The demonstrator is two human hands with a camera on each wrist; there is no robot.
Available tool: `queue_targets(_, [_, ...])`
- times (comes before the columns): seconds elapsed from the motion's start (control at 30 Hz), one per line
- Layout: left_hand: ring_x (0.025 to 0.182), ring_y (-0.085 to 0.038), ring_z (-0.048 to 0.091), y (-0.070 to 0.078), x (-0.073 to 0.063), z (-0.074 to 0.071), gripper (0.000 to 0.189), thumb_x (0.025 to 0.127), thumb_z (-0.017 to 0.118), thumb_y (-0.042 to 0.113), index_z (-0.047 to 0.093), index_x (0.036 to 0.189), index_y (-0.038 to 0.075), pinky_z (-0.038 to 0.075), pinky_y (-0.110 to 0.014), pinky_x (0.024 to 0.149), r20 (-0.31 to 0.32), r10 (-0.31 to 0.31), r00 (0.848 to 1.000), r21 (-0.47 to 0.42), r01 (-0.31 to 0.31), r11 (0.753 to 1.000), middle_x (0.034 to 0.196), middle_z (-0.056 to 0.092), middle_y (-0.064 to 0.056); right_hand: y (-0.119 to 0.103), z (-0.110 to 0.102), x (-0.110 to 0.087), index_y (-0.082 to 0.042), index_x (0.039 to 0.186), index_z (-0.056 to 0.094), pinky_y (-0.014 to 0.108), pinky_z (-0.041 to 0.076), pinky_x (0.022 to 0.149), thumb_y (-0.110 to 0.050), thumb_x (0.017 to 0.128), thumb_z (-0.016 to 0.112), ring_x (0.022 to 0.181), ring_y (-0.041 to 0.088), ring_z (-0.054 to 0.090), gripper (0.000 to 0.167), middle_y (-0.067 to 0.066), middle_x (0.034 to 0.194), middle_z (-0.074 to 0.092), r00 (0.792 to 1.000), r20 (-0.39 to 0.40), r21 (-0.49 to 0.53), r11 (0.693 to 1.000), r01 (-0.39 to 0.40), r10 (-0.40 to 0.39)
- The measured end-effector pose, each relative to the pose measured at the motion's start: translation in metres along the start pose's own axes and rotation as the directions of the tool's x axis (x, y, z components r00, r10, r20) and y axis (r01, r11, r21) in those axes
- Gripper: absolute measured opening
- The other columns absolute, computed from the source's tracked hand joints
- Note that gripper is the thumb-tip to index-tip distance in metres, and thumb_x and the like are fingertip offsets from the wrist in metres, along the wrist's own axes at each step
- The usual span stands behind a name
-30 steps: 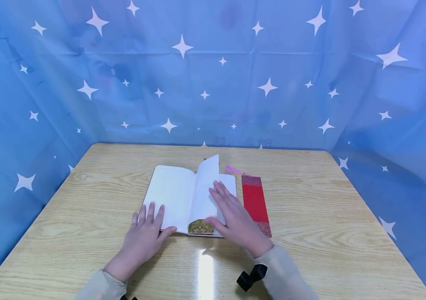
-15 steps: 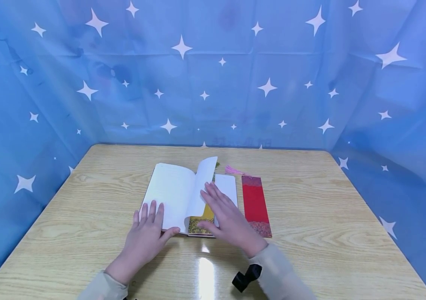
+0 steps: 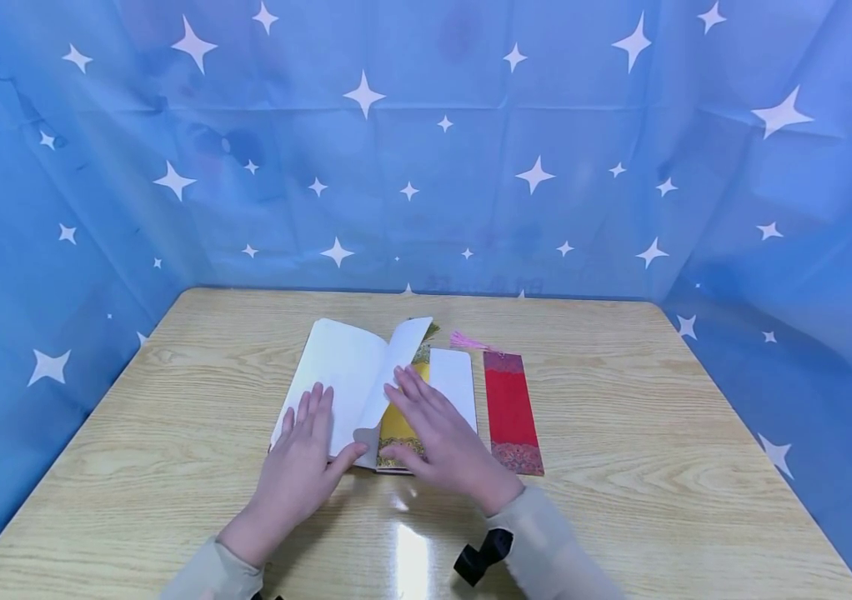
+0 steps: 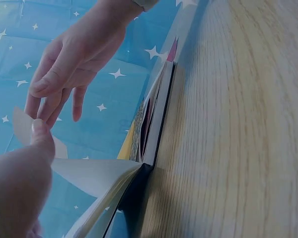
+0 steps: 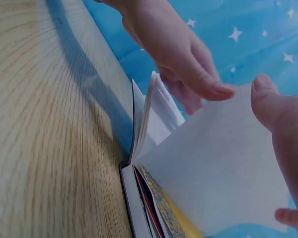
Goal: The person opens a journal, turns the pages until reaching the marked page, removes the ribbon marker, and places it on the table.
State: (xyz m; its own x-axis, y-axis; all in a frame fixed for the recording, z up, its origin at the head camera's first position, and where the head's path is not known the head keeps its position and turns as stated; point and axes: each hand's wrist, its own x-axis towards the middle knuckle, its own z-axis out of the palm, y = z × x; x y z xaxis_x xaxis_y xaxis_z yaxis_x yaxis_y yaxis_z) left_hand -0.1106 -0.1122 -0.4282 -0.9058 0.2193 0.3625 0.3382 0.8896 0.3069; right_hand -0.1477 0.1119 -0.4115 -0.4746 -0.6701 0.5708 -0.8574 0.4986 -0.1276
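Observation:
A book with white pages [image 3: 343, 358] lies spread on the table, its left half tilted up in the wrist views. My left hand [image 3: 298, 467] rests on the left page with fingers straight. A raised leaf [image 3: 402, 350] curls over toward the left page, and my right hand [image 3: 444, 446] touches it with extended fingers. On the right half lies a gold bookmark [image 3: 396, 423] with patterned ends and a green tassel [image 3: 432, 331], partly hidden by the leaf and my right hand. Under it, the right wrist view shows a red edge [image 5: 151, 206] between pages.
Right of the book lies a red bookmark [image 3: 508, 404] with a pink tassel [image 3: 469, 341]. The wooden table [image 3: 644, 417] meets a blue star-patterned curtain [image 3: 426, 150] at the back. A black device [image 3: 482, 558] is strapped at my right wrist.
My right hand has moved left, pushing the leaf over with it and uncovering more of the gold bookmark. The book's left half has risen, and my left hand has shifted slightly with it.

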Motion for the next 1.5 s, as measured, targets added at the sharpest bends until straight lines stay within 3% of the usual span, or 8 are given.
queue_targets(0.3, [0.138, -0.037, 0.012, 0.0, 0.003, -0.002, 0.088, 0.09, 0.052, 0.052, 0.012, 0.146, -0.004, 0.02, -0.051, 0.107, -0.206, 0.05, 0.977, -0.055, -0.062, 0.997, 0.151, 0.007, -0.026, 0.0, 0.002, 0.001, 0.004, 0.14, 0.033, 0.046, 0.032, 0.104, -0.048, 0.097, 0.037, 0.135, 0.037, 0.025, 0.068, 0.025, 0.146, 0.028, 0.998, -0.039, -0.016, 0.999, 0.044, -0.044])
queue_targets(0.47, [0.136, -0.045, 0.007, -0.004, 0.005, 0.001, 0.085, 0.093, 0.04, 0.054, 0.008, 0.145, -0.006, 0.015, -0.054, 0.108, -0.386, 0.149, 0.91, -0.019, -0.169, 0.985, 0.151, -0.005, -0.027, 0.0, 0.002, 0.001, 0.004, 0.14, 0.034, 0.045, 0.031, 0.104, -0.048, 0.097, 0.039, 0.135, 0.036, 0.025, 0.067, 0.021, 0.148, 0.026, 0.999, -0.03, -0.011, 0.999, 0.045, -0.045])
queue_targets(0.63, [0.133, -0.052, -0.002, -0.011, 0.008, 0.004, 0.085, 0.092, 0.048, 0.047, 0.005, 0.145, -0.005, 0.008, -0.055, 0.108, -0.5, 0.214, 0.839, 0.049, -0.22, 0.974, 0.149, -0.021, -0.025, 0.0, 0.002, 0.0, 0.002, 0.14, 0.035, 0.045, 0.031, 0.105, -0.049, 0.096, 0.038, 0.135, 0.036, 0.025, 0.068, 0.019, 0.15, 0.023, 1.0, -0.007, -0.013, 1.0, 0.024, -0.024])
queue_targets(0.9, [0.133, -0.046, -0.019, -0.02, 0.003, 0.003, 0.084, 0.093, 0.044, 0.048, 0.005, 0.145, -0.005, -0.004, -0.061, 0.105, -0.441, 0.171, 0.881, 0.126, -0.128, 0.984, 0.145, -0.031, -0.023, 0.0, 0.001, -0.004, -0.003, 0.139, 0.04, 0.043, 0.031, 0.105, -0.046, 0.095, 0.045, 0.136, 0.03, 0.027, 0.062, 0.015, 0.148, 0.031, 0.997, 0.056, -0.04, 0.998, -0.046, 0.049])
queue_targets(1.0, [0.131, -0.046, -0.024, -0.022, 0.0, 0.002, 0.081, 0.094, 0.038, 0.051, 0.008, 0.146, -0.004, -0.007, -0.063, 0.103, -0.364, 0.138, 0.921, 0.129, -0.097, 0.987, 0.144, -0.031, -0.026, 0.0, -0.001, -0.006, -0.005, 0.136, 0.045, 0.042, 0.034, 0.103, -0.041, 0.093, 0.054, 0.134, 0.028, 0.032, 0.057, 0.013, 0.143, 0.04, 0.991, 0.073, -0.052, 0.992, -0.113, 0.116])
queue_targets(1.17, [0.13, -0.051, -0.021, -0.023, -0.004, 0.0, 0.083, 0.088, 0.057, 0.041, 0.017, 0.146, -0.002, -0.007, -0.063, 0.103, -0.183, 0.091, 0.979, 0.147, -0.064, 0.987, 0.143, -0.021, -0.035, 0.001, -0.002, -0.007, -0.008, 0.134, 0.049, 0.043, 0.041, 0.097, -0.036, 0.089, 0.061, 0.126, 0.026, 0.044, 0.054, 0.008, 0.134, 0.052, 0.966, 0.071, -0.07, 0.967, -0.245, 0.25])
queue_targets(1.37, [0.133, -0.048, -0.015, -0.024, -0.007, 0.003, 0.071, 0.088, 0.062, 0.029, 0.029, 0.144, -0.001, 0.007, -0.064, 0.104, -0.037, 0.063, 0.997, 0.139, -0.058, 0.989, 0.147, 0.0, -0.035, 0.004, 0.001, -0.008, -0.007, 0.127, 0.055, 0.038, 0.048, 0.088, -0.031, 0.087, 0.066, 0.11, 0.022, 0.058, 0.048, 0.008, 0.12, 0.062, 0.95, 0.025, -0.057, 0.949, -0.311, 0.313])
queue_targets(1.5, [0.134, -0.048, -0.007, -0.027, -0.008, 0.005, 0.064, 0.091, 0.059, 0.027, 0.033, 0.143, 0.0, 0.011, -0.063, 0.104, 0.033, 0.039, 0.999, 0.085, -0.042, 0.995, 0.146, 0.013, -0.033, 0.004, 0.001, -0.008, -0.009, 0.125, 0.057, 0.035, 0.053, 0.079, -0.027, 0.085, 0.069, 0.099, 0.021, 0.062, 0.046, 0.007, 0.11, 0.065, 0.903, 0.019, -0.016, 0.903, -0.429, 0.429])
